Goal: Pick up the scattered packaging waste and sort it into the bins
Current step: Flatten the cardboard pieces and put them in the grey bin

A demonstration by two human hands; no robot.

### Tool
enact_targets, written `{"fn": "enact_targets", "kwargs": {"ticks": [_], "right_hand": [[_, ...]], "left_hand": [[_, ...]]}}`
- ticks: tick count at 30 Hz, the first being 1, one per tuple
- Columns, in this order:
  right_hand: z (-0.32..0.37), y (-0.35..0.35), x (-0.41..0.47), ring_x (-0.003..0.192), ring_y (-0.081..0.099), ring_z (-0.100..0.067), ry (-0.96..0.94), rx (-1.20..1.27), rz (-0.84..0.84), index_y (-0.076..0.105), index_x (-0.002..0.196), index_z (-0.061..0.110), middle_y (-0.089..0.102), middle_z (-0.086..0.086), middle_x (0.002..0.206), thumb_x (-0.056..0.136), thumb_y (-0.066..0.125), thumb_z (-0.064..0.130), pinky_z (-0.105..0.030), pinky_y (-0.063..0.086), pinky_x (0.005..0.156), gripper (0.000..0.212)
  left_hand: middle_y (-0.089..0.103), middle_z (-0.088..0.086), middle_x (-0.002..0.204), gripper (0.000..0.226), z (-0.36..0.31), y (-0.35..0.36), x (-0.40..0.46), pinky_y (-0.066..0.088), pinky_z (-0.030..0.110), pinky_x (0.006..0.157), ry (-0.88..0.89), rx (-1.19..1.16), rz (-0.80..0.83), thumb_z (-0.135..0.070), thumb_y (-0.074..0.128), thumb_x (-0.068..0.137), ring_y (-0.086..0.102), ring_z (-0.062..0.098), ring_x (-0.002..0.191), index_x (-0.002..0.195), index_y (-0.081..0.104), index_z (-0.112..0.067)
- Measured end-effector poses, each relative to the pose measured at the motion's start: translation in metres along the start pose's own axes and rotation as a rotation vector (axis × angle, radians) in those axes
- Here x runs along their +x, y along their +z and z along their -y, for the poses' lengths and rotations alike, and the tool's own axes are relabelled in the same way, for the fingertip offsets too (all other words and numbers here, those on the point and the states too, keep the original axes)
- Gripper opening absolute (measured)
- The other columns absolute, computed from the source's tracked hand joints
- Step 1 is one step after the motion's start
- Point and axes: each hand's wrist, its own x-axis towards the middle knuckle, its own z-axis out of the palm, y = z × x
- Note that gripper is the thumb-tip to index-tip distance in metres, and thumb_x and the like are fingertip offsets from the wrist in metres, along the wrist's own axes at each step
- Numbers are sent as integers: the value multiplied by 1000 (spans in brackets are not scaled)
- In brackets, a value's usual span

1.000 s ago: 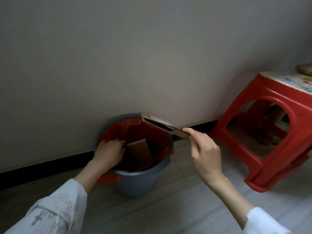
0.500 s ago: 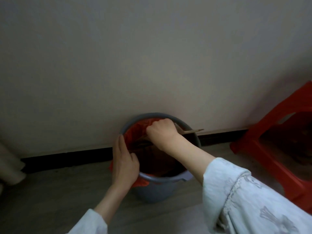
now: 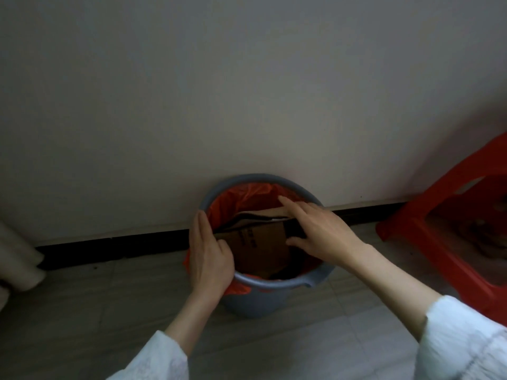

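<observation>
A grey round bin (image 3: 260, 303) with a red liner (image 3: 247, 198) stands on the floor against the wall. Flattened brown cardboard (image 3: 260, 248) with dark print leans inside it, with more flat pieces behind. My left hand (image 3: 210, 259) clasps the bin's left rim, fingers outside and thumb at the cardboard's left edge. My right hand (image 3: 321, 231) lies over the top of the cardboard with its fingers stretched out and apart, pressing on it.
A red plastic stool (image 3: 450, 187) stands close to the right of the bin. A pale rounded object (image 3: 16, 259) sits at the left edge. A black skirting strip (image 3: 109, 248) runs along the wall's foot above the grey tiled floor.
My right hand brought the flat cardboard piece from the bin's right rim into the bin and unclenched over it. My left hand moved from inside the bin to its left rim.
</observation>
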Motion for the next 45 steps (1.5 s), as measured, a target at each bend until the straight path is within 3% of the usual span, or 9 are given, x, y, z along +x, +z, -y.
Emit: {"fn": "enact_targets", "kwargs": {"ticks": [5,8,10,13,18,26,33,38,45], "right_hand": [[-8,21,14,122,51,-27,-1,40,-69,52,128,15,57,-8,128,89,50,10,-42,34,105,40],[3,5,24,104,58,-32,43,55,-58,50,115,16,62,-10,111,95,40,18,-38,42,74,23],[8,-11,29,99,58,-33,15,25,-26,48,107,17,63,-10,107,95,39,25,-37,38,69,16],[21,-11,36,108,55,-31,-15,1,158,49,120,22,58,-9,117,91,45,35,-37,44,82,32],[31,49,26,125,44,-32,276,171,433,33,140,23,43,-12,137,75,66,53,-40,41,101,79],[35,41,34,110,57,-32,154,-11,317,61,115,18,61,-11,117,83,56,27,-34,44,81,34],[32,7,44,104,61,-30,10,-102,217,65,109,23,66,-8,110,84,55,29,-32,45,78,27],[58,67,30,121,49,-32,-94,-305,550,36,138,14,51,-13,133,92,51,27,-38,43,92,51],[40,107,35,133,37,-29,18,-37,774,22,147,20,32,-10,150,90,55,29,-40,36,106,67]], "left_hand": [[8,15,155,68,-2,-4,2,8,22,112,-113,-94,70,3,39,88,13,25,142,147,5,-2],[18,17,152,70,1,-11,1,18,29,111,-97,-113,95,6,41,85,22,28,139,147,11,-3],[18,15,153,69,4,-18,-2,16,25,110,-76,-116,122,6,41,86,21,26,140,147,11,-5],[16,13,153,68,7,-21,-9,10,18,108,-29,-116,156,7,39,87,17,22,141,147,10,-6],[14,13,154,68,4,-20,-14,7,12,104,-21,-136,172,8,39,87,16,21,141,147,8,-6],[18,15,152,68,10,-21,-8,9,13,105,-15,-106,153,10,41,86,19,23,141,146,12,-4],[20,14,152,69,20,-27,-11,14,25,113,-20,-93,129,9,43,85,20,24,140,146,13,-6],[20,16,152,69,9,-21,-6,11,19,110,6,-72,137,11,43,84,19,24,141,145,15,-2],[24,16,150,67,-2,-3,-2,12,16,106,-39,-85,77,9,41,84,23,25,139,145,17,-1]]}}
